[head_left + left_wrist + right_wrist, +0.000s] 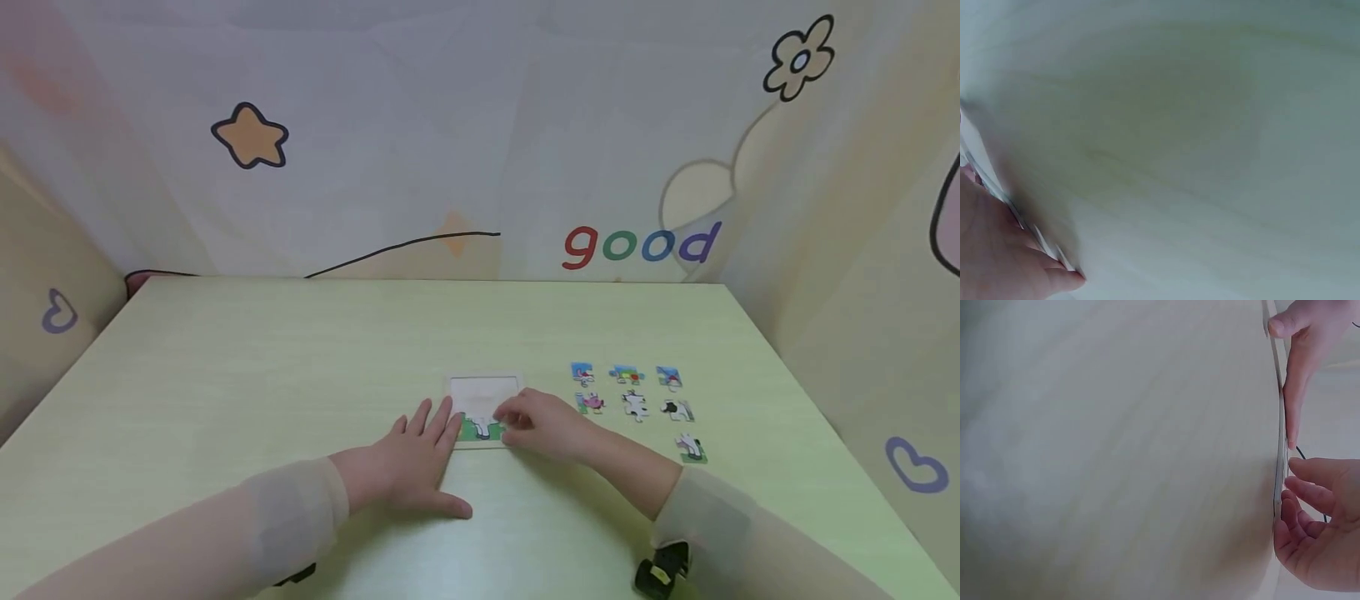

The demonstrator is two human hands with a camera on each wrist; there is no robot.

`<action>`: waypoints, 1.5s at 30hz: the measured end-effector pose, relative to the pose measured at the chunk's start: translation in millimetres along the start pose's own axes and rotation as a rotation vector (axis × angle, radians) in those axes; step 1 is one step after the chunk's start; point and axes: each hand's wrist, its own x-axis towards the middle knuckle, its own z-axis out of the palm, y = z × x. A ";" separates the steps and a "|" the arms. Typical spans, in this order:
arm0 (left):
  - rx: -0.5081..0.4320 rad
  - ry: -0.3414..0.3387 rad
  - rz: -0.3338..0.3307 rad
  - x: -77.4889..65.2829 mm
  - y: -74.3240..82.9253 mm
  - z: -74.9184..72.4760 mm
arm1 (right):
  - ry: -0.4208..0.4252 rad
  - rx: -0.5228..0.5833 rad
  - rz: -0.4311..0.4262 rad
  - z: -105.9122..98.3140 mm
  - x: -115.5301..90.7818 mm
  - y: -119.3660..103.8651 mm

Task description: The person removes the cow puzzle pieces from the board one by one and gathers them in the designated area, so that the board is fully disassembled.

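Note:
A small white-bordered jigsaw tray point(483, 381) lies on the table, with joined pieces point(481, 427) showing green ground and white animal legs along its bottom row. My left hand point(420, 462) rests palm down with fingers spread, fingertips touching the tray's left edge. Over the tray's lower right is my right hand point(551, 425), fingers bent and thumb near the index finger. Whether it pinches a piece is hidden. In the right wrist view, the right hand point(1329, 519) sits low at the tray's side, its thumb and index slightly apart; the left hand point(1307, 356) appears beyond.
Several loose jigsaw pieces lie in rows to the right of the tray, among them a white piece point(635, 406), a cow piece point(678, 410) and a green-edged piece point(691, 448). A printed cloth point(390, 150) stands behind the pale table point(262, 358).

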 end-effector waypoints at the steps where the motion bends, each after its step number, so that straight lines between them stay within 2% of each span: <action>1: 0.003 -0.004 -0.001 -0.7 0.3 -0.2 | 0.000 0.010 0.001 0.4 0.5 0.5; 10: 0.068 -0.007 -0.013 -2.7 3.1 -1.2 | 0.002 0.038 0.040 3.5 5.0 -0.7; 18: 0.069 0.002 -0.007 -2.7 3.2 1.4 | 0.003 0.027 0.058 4.2 10.4 -3.8; 26: 0.083 0.032 0.005 -2.6 0.9 5.8 | 0.004 0.099 0.084 1.8 14.2 -2.4; 31: 0.098 0.036 0.004 -3.9 0.7 4.8 | -0.009 0.162 0.065 -1.4 14.4 2.5; 38: 0.110 0.045 -0.006 -8.6 4.3 -2.2 | -0.037 0.191 0.037 -1.6 11.3 3.3; 45: 0.121 0.054 -0.002 -5.7 3.2 2.7 | -0.038 0.115 0.028 2.0 14.7 -0.2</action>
